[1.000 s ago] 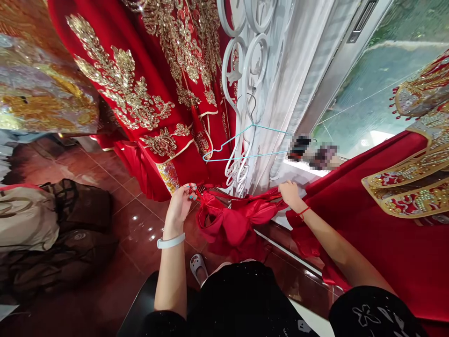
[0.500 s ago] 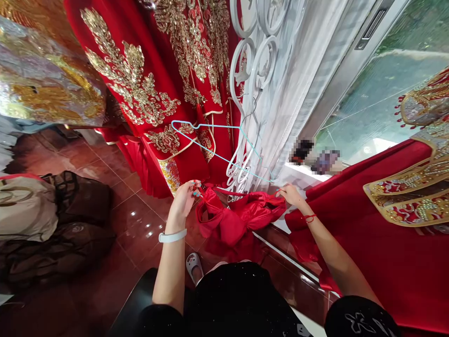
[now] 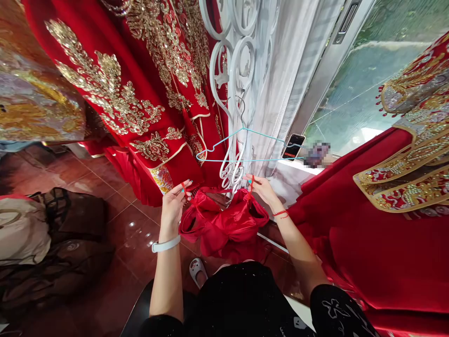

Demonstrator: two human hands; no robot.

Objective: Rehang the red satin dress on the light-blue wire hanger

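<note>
A red satin dress (image 3: 228,229) with thin straps hangs between my two hands in front of my body. My left hand (image 3: 173,202) pinches one strap (image 3: 184,187) at the dress's left side. At the other side, my right hand (image 3: 262,189) has the second strap (image 3: 252,183) hooked over its closed fingertips. Just above both hands, a light-blue wire hanger (image 3: 266,159) hangs bare by its hook from a white scrolled metal stand (image 3: 231,70). The dress's lower part is hidden or out of view.
Red gowns with gold sequins (image 3: 112,84) hang at left, and another embroidered red garment (image 3: 368,248) at right. A phone (image 3: 293,146) rests on the window ledge. Dark bags (image 3: 80,215) lie on the tiled floor (image 3: 135,229). A white curtain (image 3: 280,79) borders the window.
My right hand has moved left, closer to my left hand, and the dress top now faces up with both straps raised. The hanger has swung to a more level position.
</note>
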